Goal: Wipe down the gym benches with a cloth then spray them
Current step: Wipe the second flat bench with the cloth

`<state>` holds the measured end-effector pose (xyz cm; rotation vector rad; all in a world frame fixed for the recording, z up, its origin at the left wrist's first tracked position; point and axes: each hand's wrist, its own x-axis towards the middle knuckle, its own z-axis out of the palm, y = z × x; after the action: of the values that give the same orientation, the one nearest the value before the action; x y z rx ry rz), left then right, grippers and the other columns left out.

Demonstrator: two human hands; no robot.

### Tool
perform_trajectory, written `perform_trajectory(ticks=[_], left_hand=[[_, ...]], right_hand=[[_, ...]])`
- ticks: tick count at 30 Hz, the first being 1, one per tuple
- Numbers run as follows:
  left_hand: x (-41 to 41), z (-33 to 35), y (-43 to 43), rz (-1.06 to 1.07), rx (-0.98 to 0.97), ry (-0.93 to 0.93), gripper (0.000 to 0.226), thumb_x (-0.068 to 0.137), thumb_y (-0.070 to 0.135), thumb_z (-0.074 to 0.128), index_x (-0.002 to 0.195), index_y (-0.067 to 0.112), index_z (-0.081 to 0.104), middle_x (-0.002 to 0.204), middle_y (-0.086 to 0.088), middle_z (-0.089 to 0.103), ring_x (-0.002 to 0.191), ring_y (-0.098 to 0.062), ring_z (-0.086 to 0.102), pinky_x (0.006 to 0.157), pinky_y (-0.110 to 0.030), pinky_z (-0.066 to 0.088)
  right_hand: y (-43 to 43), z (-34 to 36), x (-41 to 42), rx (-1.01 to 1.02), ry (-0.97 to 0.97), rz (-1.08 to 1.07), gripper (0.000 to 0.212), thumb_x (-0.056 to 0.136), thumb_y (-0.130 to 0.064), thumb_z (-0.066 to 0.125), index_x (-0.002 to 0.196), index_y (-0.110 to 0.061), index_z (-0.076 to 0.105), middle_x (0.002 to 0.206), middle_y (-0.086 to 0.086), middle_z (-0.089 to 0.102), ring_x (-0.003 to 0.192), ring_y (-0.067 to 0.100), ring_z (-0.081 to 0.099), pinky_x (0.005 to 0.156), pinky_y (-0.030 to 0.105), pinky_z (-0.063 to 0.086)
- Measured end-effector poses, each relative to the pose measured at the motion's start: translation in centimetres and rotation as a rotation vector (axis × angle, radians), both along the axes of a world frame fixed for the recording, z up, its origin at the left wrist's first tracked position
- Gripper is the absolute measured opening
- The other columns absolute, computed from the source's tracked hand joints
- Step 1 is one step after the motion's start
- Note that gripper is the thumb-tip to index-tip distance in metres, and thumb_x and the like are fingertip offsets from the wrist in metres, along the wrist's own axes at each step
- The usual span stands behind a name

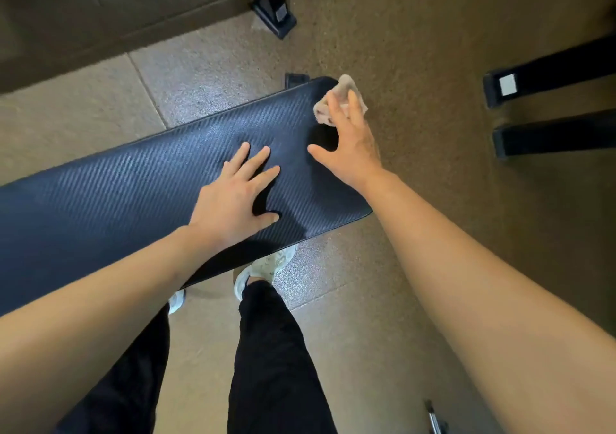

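Both hands on the bench (116, 200) now! Left hand (233, 196) lies flat, fingers spread, pressing the dark padded top near its right end. Right hand (346, 146) reaches to the far right corner, straight fingers pushing down on the pale crumpled cloth (345, 85), thumb splayed wide, clear of it.
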<state>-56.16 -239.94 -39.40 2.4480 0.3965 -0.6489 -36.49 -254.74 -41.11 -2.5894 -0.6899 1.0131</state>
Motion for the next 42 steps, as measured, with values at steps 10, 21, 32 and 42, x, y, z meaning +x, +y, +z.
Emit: perform_trajectory(ticks=[10, 21, 32, 42], left_hand=[[-2.3, 1.1, 3.6, 0.308, -0.150, -0.143, 0.060, 0.087, 0.040, 0.079, 0.141, 0.023, 0.060, 0.129, 0.000, 0.068, 0.125, -0.027, 0.055, 0.102, -0.047, 0.048], [-10.6, 1.8, 7.7, 0.444, 0.093, -0.115, 0.062, 0.087, 0.055, 0.061, 0.137, 0.018, 0.062, 0.141, -0.005, 0.060, 0.131, -0.033, 0.049, 0.103, -0.055, 0.046], [-14.8, 1.1, 9.5, 0.652, 0.248, 0.235, 0.100, 0.085, 0.064, 0.069, 0.162, 0.023, 0.021, 0.172, -0.016, 0.007, 0.155, -0.048, 0.007, 0.120, -0.068, 0.018], [-17.0, 1.6, 11.3, 0.532, 0.198, 0.238, 0.093, 0.088, 0.067, 0.061, 0.163, 0.029, 0.021, 0.173, -0.009, 0.004, 0.156, -0.041, 0.008, 0.118, -0.061, 0.028]], right_hand=[[6.1, 1.2, -0.5, -0.069, -0.151, 0.590, 0.092, 0.093, -0.042, 0.066, 0.162, -0.015, 0.012, 0.170, 0.007, 0.006, 0.155, 0.040, 0.001, 0.127, 0.046, 0.007], [8.9, 2.0, -3.7, 0.328, -0.184, 0.428, 0.058, 0.090, -0.027, 0.061, 0.146, -0.015, 0.053, 0.154, 0.012, 0.046, 0.128, 0.040, 0.053, 0.104, 0.055, 0.045], [12.5, 1.5, -1.1, -0.102, -0.192, 0.564, 0.034, 0.099, -0.041, 0.058, 0.129, -0.028, 0.066, 0.125, 0.000, 0.068, 0.120, 0.029, 0.057, 0.103, 0.046, 0.039], [19.3, -0.4, -10.7, 0.047, -0.092, 0.601, 0.026, 0.098, -0.040, 0.060, 0.120, -0.031, 0.072, 0.115, -0.005, 0.072, 0.110, 0.026, 0.062, 0.099, 0.048, 0.043]])
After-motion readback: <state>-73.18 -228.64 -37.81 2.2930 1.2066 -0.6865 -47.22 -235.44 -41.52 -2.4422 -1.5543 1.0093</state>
